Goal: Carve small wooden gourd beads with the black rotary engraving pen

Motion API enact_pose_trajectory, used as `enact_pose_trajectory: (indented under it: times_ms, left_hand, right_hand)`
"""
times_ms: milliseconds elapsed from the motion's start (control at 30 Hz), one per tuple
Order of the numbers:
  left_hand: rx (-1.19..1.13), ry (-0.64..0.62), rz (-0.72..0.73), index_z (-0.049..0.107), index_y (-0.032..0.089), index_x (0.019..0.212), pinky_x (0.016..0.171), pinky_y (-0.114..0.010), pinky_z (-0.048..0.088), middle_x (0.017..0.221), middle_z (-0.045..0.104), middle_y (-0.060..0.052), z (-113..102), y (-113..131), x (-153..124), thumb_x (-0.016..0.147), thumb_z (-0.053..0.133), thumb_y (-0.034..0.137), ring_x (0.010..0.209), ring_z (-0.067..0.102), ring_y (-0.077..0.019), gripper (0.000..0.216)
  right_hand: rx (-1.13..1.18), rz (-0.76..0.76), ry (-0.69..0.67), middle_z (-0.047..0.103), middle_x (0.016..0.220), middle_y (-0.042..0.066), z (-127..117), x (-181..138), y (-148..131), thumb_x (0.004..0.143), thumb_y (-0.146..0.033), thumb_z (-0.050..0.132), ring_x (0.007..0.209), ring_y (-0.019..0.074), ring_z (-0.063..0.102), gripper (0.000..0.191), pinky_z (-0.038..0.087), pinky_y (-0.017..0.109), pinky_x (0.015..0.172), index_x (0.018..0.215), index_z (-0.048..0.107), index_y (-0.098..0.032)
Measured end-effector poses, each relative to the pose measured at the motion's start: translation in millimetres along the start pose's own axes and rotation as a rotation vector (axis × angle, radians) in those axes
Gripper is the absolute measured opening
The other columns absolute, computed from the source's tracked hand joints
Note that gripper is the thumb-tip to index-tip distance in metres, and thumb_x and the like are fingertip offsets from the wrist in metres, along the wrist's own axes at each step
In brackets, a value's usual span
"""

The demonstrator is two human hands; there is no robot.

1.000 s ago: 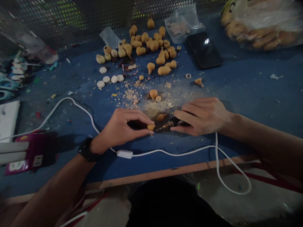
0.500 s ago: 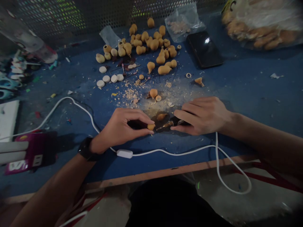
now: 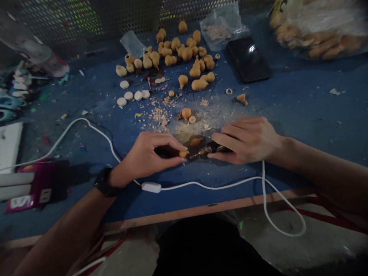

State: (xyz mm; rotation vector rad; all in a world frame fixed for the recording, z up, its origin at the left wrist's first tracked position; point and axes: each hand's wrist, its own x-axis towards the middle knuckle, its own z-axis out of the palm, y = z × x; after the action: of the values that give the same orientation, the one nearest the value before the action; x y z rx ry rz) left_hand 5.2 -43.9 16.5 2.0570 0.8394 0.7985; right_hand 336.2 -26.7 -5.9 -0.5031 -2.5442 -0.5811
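from the head camera, the left hand (image 3: 149, 155) is clenched in a tight pinch on a small tan gourd (image 3: 184, 153), which sits just beside the tip of a slim, brass-necked rotary carving tool (image 3: 205, 151). the right hand (image 3: 245, 141) is closed around that tool. pale shavings (image 3: 157, 114) are scattered over the blue workbench (image 3: 301, 115) above the hands. a white cord (image 3: 201, 183) with an inline switch (image 3: 151, 187) runs just below them. farther up lie a cluster of dried mini gourds (image 3: 178, 50), white discs (image 3: 129, 96) and a black phone (image 3: 248, 59).
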Motion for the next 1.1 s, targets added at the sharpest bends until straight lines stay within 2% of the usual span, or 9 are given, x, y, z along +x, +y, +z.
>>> enact_pose_trajectory:
  times_ms: [200, 333, 533, 800, 900, 1100]
  left_hand:
    - [-0.044, 0.024, -0.093, 0.092, 0.023, 0.099, 0.071, -0.025, 0.072, 0.095, 0.095, -0.006, 1.6, 0.2, -1.7, 0.090, 0.102, 0.020, 0.078, 0.091, -0.0220, 0.014]
    - [-0.073, 0.055, -0.138, 0.092, 0.021, 0.097, 0.068, -0.024, 0.072, 0.088, 0.094, -0.005, 1.7, 1.0, 0.2, 0.090, 0.104, 0.026, 0.075, 0.091, -0.0218, 0.014]
    - [-0.107, 0.070, -0.184, 0.093, 0.024, 0.103, 0.069, -0.024, 0.072, 0.091, 0.094, -0.002, 2.0, -0.3, 3.2, 0.093, 0.099, 0.029, 0.076, 0.089, -0.0202, 0.012]
    - [-0.124, 0.118, -0.188, 0.092, 0.023, 0.101, 0.081, -0.026, 0.076, 0.108, 0.094, -0.006, 1.0, -0.7, 5.6, 0.091, 0.097, 0.028, 0.088, 0.089, -0.0199, 0.012]
    - [-0.137, 0.122, -0.219, 0.092, 0.025, 0.101, 0.080, -0.024, 0.076, 0.103, 0.093, -0.004, 1.0, -0.9, 5.8, 0.089, 0.097, 0.027, 0.084, 0.088, -0.0182, 0.014]
    - [-0.155, 0.110, -0.276, 0.094, 0.025, 0.102, 0.073, -0.028, 0.077, 0.089, 0.093, -0.004, 1.3, -4.1, 5.2, 0.089, 0.100, 0.031, 0.076, 0.089, -0.0222, 0.015]
  right_hand:
    - [0.062, 0.152, 0.074, 0.080, 0.083, 0.003, 4.0, -6.5, -1.7, 0.122, -0.059, 0.062, 0.068, 0.0196, 0.071, 0.044, 0.049, 0.035, 0.063, 0.107, 0.081, -0.023]
    - [0.098, 0.257, 0.043, 0.084, 0.088, 0.004, 6.3, -8.0, -1.9, 0.122, -0.058, 0.062, 0.068, 0.0199, 0.073, 0.041, 0.049, 0.035, 0.063, 0.118, 0.082, -0.023]
    - [0.114, 0.277, 0.055, 0.085, 0.088, 0.004, 7.9, -6.3, -3.3, 0.123, -0.057, 0.060, 0.068, 0.0201, 0.075, 0.042, 0.050, 0.034, 0.062, 0.121, 0.080, -0.020]
    - [0.141, 0.372, -0.119, 0.085, 0.086, 0.006, 3.3, -8.5, 0.1, 0.121, -0.063, 0.058, 0.073, 0.0236, 0.076, 0.046, 0.052, 0.035, 0.067, 0.125, 0.083, -0.025]
    - [0.147, 0.371, -0.128, 0.087, 0.091, 0.007, 3.5, -8.4, 0.4, 0.121, -0.063, 0.058, 0.075, 0.0239, 0.078, 0.047, 0.052, 0.035, 0.067, 0.127, 0.083, -0.024]
    - [0.146, 0.340, -0.114, 0.087, 0.091, 0.007, 3.9, -4.9, -0.9, 0.123, -0.061, 0.056, 0.074, 0.0231, 0.078, 0.049, 0.049, 0.035, 0.066, 0.128, 0.082, -0.021]
